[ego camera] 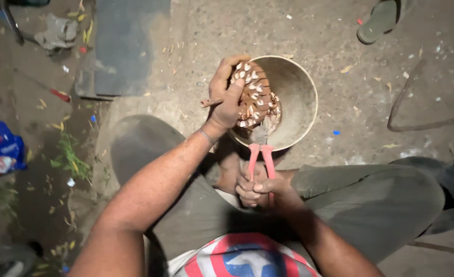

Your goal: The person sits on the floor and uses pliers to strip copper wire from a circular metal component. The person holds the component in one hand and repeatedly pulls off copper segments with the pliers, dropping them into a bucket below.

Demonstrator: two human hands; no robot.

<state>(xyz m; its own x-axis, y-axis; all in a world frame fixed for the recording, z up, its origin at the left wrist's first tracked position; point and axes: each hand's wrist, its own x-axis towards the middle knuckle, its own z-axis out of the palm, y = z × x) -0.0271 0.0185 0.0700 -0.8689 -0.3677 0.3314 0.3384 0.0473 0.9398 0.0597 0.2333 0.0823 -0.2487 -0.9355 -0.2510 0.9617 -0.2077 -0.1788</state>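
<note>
Dusty concrete ground (340,46) lies below, strewn with dry leaves. Left hand (226,100) grips a round brown copper-wire coil with pale paper tabs (253,95) over a round beige plastic bowl (300,95). Right hand (260,189) is closed around red-handled metal pliers (262,156), whose tips touch the coil

Red glossy plastic sleeves are seen on the metal pliers (262,154) beneath the right-hand fingers (250,190). Shiny copper-coloured wire is seen on the coil (255,97) beside the left-hand fingers (227,69), above a matt, dusty bowl (301,92).
</note>
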